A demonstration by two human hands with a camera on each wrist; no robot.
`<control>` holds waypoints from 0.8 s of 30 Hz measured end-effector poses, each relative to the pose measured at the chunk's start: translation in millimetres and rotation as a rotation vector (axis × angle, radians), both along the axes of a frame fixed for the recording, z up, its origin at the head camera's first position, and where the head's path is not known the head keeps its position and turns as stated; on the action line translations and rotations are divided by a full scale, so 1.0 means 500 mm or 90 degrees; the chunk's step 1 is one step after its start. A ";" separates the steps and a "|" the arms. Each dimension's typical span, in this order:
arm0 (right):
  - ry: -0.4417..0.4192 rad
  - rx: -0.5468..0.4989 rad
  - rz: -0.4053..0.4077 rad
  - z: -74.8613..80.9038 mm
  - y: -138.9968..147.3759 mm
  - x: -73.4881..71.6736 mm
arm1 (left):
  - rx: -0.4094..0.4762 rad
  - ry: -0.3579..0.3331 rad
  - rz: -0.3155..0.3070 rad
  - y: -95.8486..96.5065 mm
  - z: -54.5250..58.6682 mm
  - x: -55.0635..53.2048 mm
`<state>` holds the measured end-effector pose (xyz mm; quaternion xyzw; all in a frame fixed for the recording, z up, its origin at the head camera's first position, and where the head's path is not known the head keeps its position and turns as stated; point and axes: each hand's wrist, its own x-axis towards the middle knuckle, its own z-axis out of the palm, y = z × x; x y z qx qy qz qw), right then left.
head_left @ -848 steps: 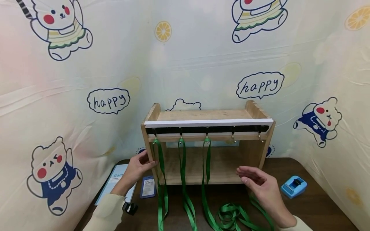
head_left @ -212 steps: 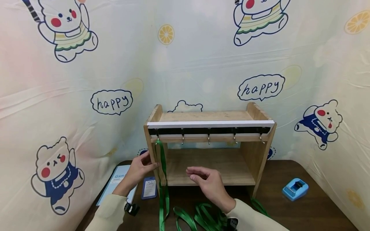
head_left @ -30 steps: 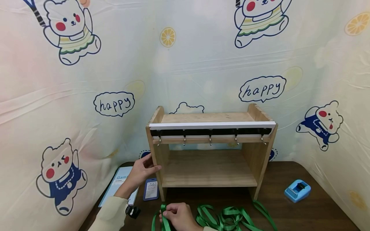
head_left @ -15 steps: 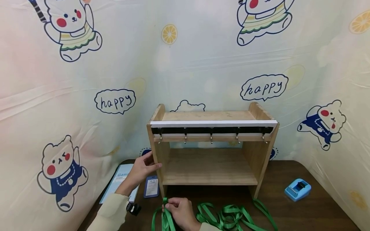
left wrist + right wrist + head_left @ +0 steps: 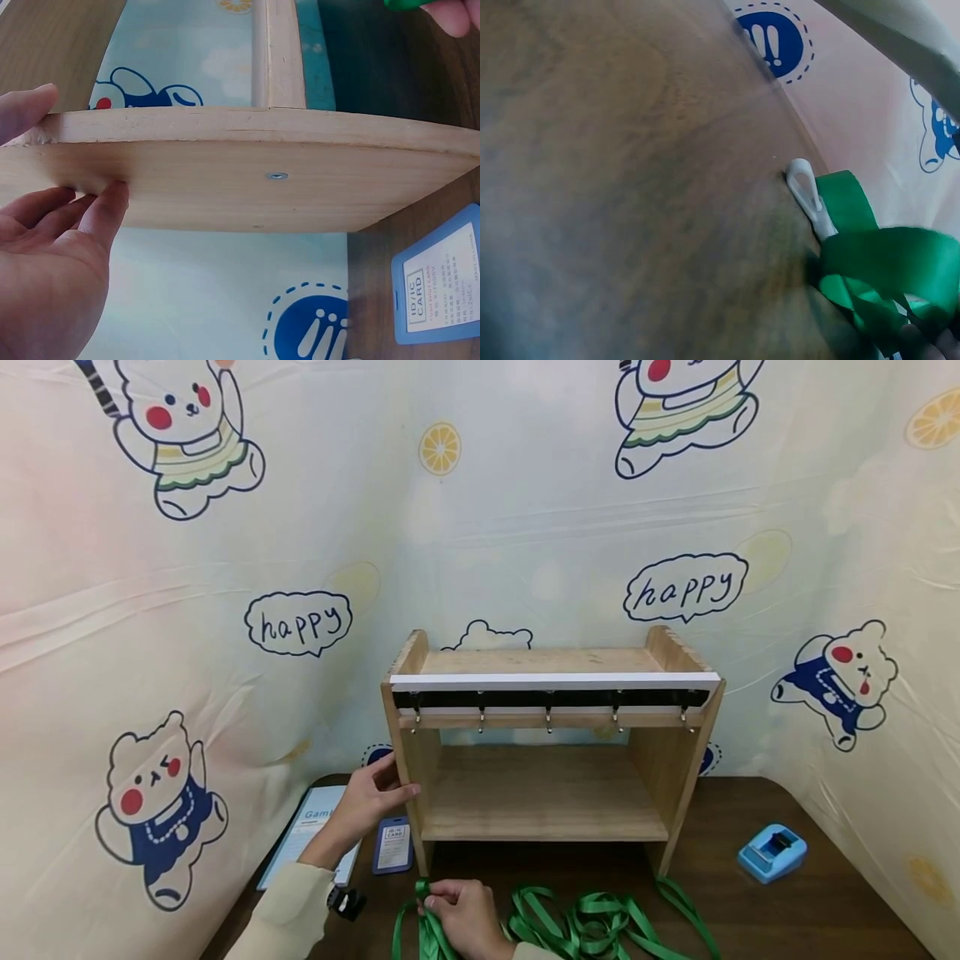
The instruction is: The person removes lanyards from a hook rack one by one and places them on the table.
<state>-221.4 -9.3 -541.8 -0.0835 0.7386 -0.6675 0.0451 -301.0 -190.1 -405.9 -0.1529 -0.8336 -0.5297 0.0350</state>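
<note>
A small wooden shelf (image 5: 551, 789) stands on the dark table, with several metal hooks (image 5: 549, 720) along its front rail, all bare. My left hand (image 5: 369, 802) grips the shelf's left side panel (image 5: 210, 180), thumb over the front edge and fingers against the outer face. Low in front of the shelf's left leg, my right hand (image 5: 471, 918) pinches a green ribbon lanyard (image 5: 433, 935) near its upper end. In the right wrist view, a pale clip (image 5: 804, 191) sticks out beside the looped ribbon (image 5: 892, 259), and only fingertips show at the corner.
More green lanyards (image 5: 600, 918) lie in a loose heap right of my right hand. Left of the shelf are a blue-framed ID card holder (image 5: 393, 845) and a light blue booklet (image 5: 311, 827). A blue tape dispenser (image 5: 772, 853) sits at the right. A printed curtain (image 5: 525, 527) hangs behind.
Three lanyards hung from the hooks at first, later one, now none; the heap on the table has grown. Over the last second my right hand shifts only slightly, lanyard in its fingers.
</note>
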 end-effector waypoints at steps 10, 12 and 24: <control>0.016 0.053 -0.003 -0.004 -0.001 0.000 | 0.000 -0.007 -0.001 -0.002 -0.001 -0.002; 0.017 0.053 -0.002 -0.004 -0.001 0.001 | 0.001 -0.006 -0.001 -0.002 -0.001 -0.002; 0.029 -0.006 0.016 0.007 -0.003 0.005 | -0.002 -0.005 0.001 -0.002 -0.003 -0.003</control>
